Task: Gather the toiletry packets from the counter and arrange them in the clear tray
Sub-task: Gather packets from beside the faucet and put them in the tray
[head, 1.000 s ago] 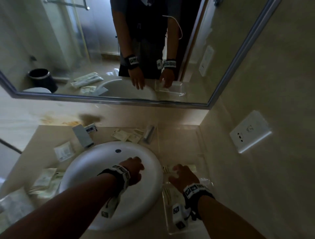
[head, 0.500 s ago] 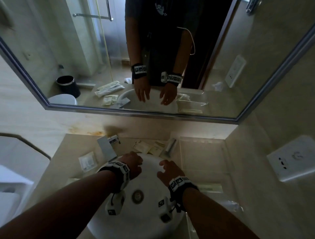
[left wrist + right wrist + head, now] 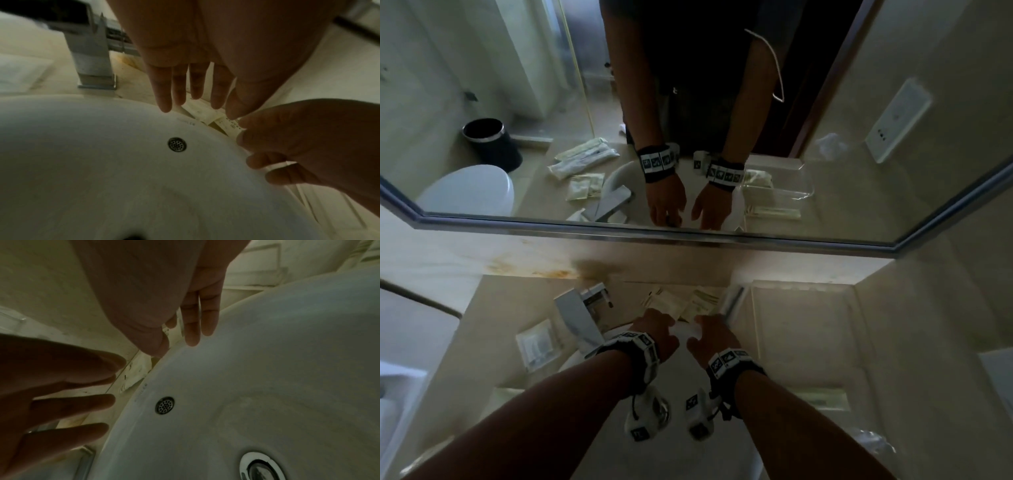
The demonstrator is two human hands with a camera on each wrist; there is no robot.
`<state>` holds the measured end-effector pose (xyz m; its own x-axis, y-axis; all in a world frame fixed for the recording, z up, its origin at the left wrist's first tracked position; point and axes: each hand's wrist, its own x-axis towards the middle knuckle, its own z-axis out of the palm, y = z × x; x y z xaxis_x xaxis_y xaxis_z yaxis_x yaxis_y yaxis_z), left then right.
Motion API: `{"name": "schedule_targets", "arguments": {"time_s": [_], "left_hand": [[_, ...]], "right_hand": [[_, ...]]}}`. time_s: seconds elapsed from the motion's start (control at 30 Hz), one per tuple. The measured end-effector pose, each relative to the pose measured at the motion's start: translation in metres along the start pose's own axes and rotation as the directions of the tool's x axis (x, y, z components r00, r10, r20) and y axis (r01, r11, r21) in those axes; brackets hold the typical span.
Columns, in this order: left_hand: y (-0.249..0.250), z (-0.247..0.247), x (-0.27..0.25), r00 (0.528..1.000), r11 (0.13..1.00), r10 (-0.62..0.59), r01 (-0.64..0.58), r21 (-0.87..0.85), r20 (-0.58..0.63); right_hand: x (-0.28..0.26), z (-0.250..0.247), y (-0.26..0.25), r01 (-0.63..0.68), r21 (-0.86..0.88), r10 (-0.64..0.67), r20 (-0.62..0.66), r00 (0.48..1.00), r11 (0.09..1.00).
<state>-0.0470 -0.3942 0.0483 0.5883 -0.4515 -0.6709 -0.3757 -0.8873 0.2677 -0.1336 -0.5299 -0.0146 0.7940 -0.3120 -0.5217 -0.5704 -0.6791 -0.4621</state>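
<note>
Behind the basin [image 3: 616, 342], between faucet [image 3: 582, 318] and clear tray [image 3: 804, 329], both hands' [image 3: 659, 330] [image 3: 714, 337] grips hover wide, empty, over packets [image 3: 681, 303].

I see cream toiletry packets [image 3: 681, 303] flat, overlapping, behind the basin by the back wall; clear tray [image 3: 804, 329] to their right, holding one long packet [image 3: 822, 400].

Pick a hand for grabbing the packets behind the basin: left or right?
Left, marginally. Left hand has open fingers already over the packets; right hand hovers open beside them, nearer the clear tray.
</note>
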Motion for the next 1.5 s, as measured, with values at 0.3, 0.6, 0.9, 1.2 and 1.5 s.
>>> {"name": "schedule_targets", "arguments": {"time_s": [0.3,0.6,0.9,1.2,1.5], "left_hand": [[-0.009,0.006,0.038,0.990,0.974,0.067,-0.091,0.206,0.121],[-0.005,0.004,0.050,0.973,0.952,0.080,-0.139,0.272,0.215],[-0.008,0.003,0.054,0.999,0.984,0.041,-0.044,0.173,0.020],[-0.004,-0.008,0.053,0.998,0.986,0.029,-0.038,0.162,0.056],[0.001,-0.015,0.041,0.998,0.981,0.032,-0.041,0.187,0.049]], "right_hand": [[0.052,0.004,0.001,-0.019,-0.049,0.021,0.033,0.999,0.999],[0.075,0.008,-0.001,0.016,-0.176,0.015,0.175,0.984,0.984],[0.056,0.007,-0.007,0.068,-0.345,-0.021,0.139,0.990,0.936],[0.054,0.001,-0.011,0.116,-0.320,-0.070,0.154,0.986,0.940],[0.033,-0.011,-0.026,0.153,-0.298,-0.133,0.088,0.987,0.942]]}}
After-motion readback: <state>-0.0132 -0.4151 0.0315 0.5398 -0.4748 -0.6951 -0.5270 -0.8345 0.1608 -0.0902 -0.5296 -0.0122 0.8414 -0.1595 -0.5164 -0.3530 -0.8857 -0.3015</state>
